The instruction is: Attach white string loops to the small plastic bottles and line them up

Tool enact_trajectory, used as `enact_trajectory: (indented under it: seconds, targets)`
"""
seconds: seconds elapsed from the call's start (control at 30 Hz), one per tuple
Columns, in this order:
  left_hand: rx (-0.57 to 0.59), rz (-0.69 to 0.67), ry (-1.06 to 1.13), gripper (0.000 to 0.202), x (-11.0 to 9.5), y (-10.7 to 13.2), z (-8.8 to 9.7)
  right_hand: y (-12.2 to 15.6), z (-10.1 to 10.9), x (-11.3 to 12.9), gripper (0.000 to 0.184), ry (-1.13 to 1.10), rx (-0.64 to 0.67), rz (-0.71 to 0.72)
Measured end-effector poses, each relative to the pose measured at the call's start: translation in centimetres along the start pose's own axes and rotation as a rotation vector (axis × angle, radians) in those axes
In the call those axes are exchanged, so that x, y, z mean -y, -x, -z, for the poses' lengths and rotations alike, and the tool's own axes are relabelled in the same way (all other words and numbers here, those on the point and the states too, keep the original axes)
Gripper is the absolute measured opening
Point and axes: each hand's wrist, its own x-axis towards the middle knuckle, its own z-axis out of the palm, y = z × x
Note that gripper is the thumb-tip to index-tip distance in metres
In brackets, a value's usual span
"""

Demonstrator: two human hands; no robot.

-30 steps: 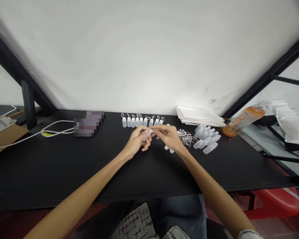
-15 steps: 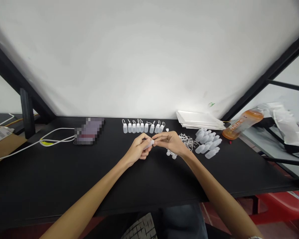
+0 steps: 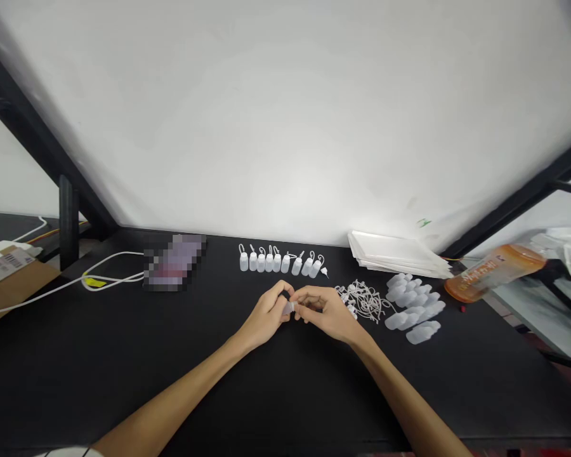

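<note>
My left hand [image 3: 268, 315] and my right hand [image 3: 324, 310] meet over the middle of the black table [image 3: 124, 355]. Both are closed in a pinch on one small white plastic bottle [image 3: 289, 307], held between the fingertips. Behind the hands stands a row of several small white capped bottles [image 3: 278, 261]. To the right of my right hand lies a tangle of white caps with tethers [image 3: 364, 297]. Farther right is a heap of uncapped white bottles [image 3: 415, 303] lying on their sides.
A blurred-out phone-sized object [image 3: 174, 270] and a white cable [image 3: 99, 279] lie at the left. A cardboard box [image 3: 7, 279] sits at the far left edge. A stack of white sheets [image 3: 394, 254] and an orange drink bottle [image 3: 492, 271] are at the back right. A white wall rises behind the table.
The view has tilted upward, so everything sits lower in the picture. Both hands stay together on the small bottle, now curled closer round it.
</note>
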Motion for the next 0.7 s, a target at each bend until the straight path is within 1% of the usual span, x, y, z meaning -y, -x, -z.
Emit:
enact_trajectory:
  seconds: [0.17, 0.3, 0.37, 0.43, 0.5, 0.6, 0.63, 0.7]
  targets:
    - [-0.002, -0.068, -0.078, 0.013, 0.3, 0.4, 0.0, 0.0, -0.1, 0.3, 0.023, -0.073, 0.013, -0.025]
    - [-0.013, -0.200, -0.245, 0.014, 0.6, 0.8, 0.1, 0.2, -0.2, 0.7, 0.023, -0.098, 0.014, -0.052]
    - [-0.028, -0.259, -0.337, 0.014, 0.6, 1.0, 0.1, 0.2, -0.2, 0.9, 0.023, -0.094, 0.008, -0.036]
    - [-0.049, -0.298, -0.352, 0.014, 0.4, 1.1, 0.1, 0.3, -0.2, 1.0, 0.021, -0.065, -0.007, 0.013]
    - [-0.072, -0.294, -0.273, 0.017, 0.2, 1.0, 0.0, 0.3, -0.1, 1.1, 0.019, -0.008, -0.052, 0.078]
    - [-0.090, -0.178, -0.019, 0.027, -0.4, 0.6, -0.1, 0.2, 0.2, 1.2, 0.018, 0.056, -0.149, 0.150]
    - [-0.086, -0.119, 0.083, 0.029, -0.5, 0.5, 0.0, 0.2, 0.3, 1.2, 0.018, 0.056, -0.173, 0.164]
    - [0.027, -0.002, 0.253, 0.034, -0.7, 0.2, 0.2, 0.1, 0.5, 1.0, 0.020, 0.044, -0.200, 0.191]
